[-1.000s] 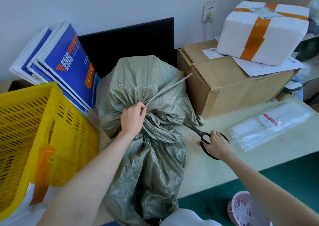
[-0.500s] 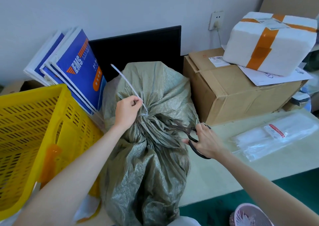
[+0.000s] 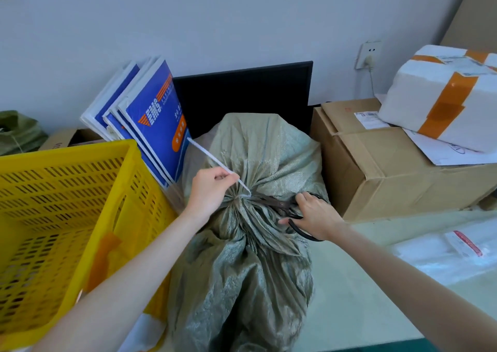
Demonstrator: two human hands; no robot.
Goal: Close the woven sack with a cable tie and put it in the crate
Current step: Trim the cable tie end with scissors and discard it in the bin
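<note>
A grey-green woven sack (image 3: pixel 242 265) stands on the table, its neck gathered and cinched by a white cable tie (image 3: pixel 207 154). My left hand (image 3: pixel 211 190) pinches the tie's long tail, which sticks up to the left. My right hand (image 3: pixel 313 216) holds black scissors (image 3: pixel 279 203) with the blades lying across the sack, pointed at the tie's lock at the neck. The yellow perforated crate (image 3: pixel 67 217) stands open just left of the sack.
Blue-and-white envelopes (image 3: pixel 150 125) lean behind the crate beside a black monitor (image 3: pixel 242 93). A cardboard box (image 3: pixel 390 163) with a taped white foam box (image 3: pixel 443 96) on top sits at the right. Clear plastic bags (image 3: pixel 451 255) lie on the table.
My right hand has brought the scissors from the table up to the sack's neck. My left hand swung the tie's tail from pointing right to pointing up-left.
</note>
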